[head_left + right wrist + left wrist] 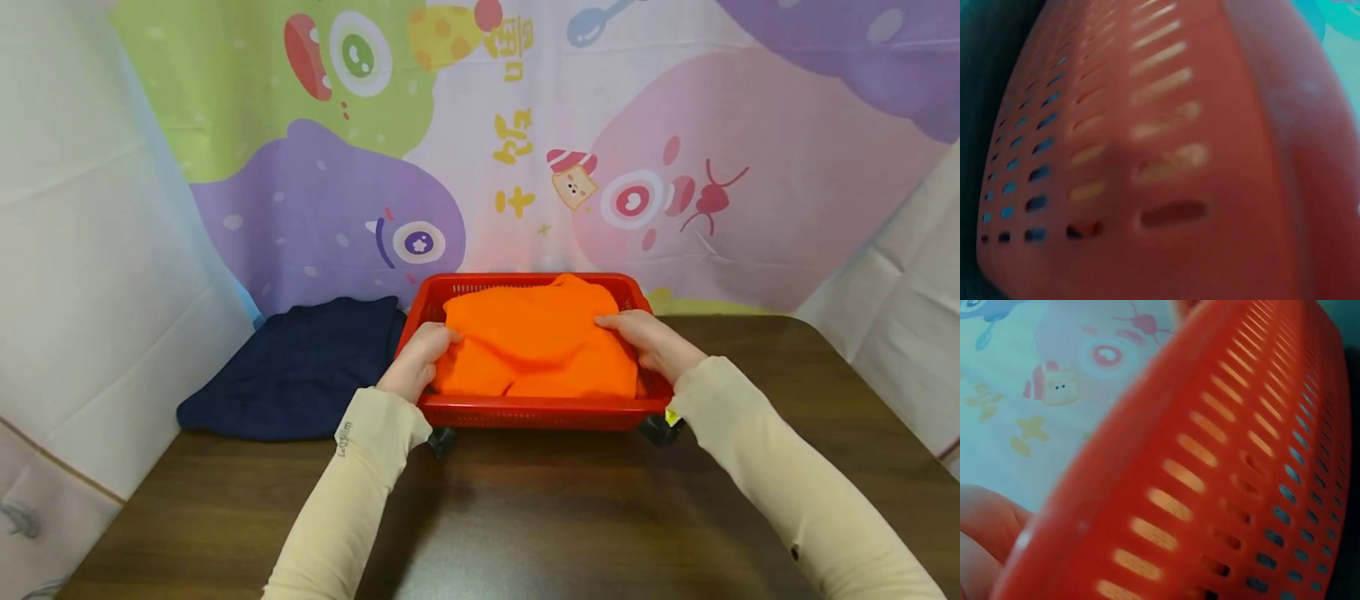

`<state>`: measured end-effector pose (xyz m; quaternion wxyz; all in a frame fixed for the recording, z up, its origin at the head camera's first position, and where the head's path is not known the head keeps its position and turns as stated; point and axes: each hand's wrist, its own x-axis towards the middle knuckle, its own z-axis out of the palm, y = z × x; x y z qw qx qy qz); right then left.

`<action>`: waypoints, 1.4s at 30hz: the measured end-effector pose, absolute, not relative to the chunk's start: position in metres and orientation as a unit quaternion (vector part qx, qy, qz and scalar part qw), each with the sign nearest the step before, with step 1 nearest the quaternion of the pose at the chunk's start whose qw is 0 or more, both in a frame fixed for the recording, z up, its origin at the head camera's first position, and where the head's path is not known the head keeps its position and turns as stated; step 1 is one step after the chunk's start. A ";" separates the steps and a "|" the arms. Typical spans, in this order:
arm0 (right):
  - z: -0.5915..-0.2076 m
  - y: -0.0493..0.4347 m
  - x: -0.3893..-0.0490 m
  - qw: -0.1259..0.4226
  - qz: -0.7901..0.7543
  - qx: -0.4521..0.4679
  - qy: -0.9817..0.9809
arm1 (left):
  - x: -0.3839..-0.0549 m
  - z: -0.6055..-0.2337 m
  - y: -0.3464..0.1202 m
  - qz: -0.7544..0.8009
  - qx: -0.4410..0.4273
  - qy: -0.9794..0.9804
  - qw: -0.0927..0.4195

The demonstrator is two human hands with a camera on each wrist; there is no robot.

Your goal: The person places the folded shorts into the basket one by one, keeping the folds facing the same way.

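A folded orange cloth [536,333], possibly a garment, lies inside a red plastic basket [525,412] with slotted sides. My left hand [420,357] reaches over the basket's left end and grips the cloth's left side, thumb on top. On the opposite side my right hand [654,340] holds the cloth's right edge, its thumb also on top. Most of the other fingers are hidden. The left wrist view shows part of my left hand [982,540] beyond the basket rim [1116,431]. Basket wall [1229,187] fills most of the right wrist view, where no hand shows.
A folded dark navy cloth [300,371] lies left of the basket on the brown wooden table [540,517]. Small black objects [441,442] sit by my wrists. Behind the table hangs a cartoon-printed curtain [517,242].
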<state>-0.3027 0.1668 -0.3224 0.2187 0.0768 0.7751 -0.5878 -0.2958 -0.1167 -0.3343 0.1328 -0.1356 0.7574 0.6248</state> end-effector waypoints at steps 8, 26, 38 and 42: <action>-0.320 0.172 -0.290 0.206 -0.455 -0.021 0.866 | -0.293 -0.338 -0.115 0.574 -0.086 0.800 0.155; -0.332 0.160 -0.284 0.055 -0.147 -0.131 0.979 | -0.290 -0.346 -0.113 0.375 -0.036 0.925 0.054; -0.337 0.164 -0.286 0.007 -0.083 -0.297 0.951 | -0.275 -0.337 -0.092 0.097 0.156 0.983 0.019; -0.343 0.164 -0.287 0.046 -0.060 -0.300 0.951 | -0.275 -0.339 -0.091 0.098 0.192 0.974 0.068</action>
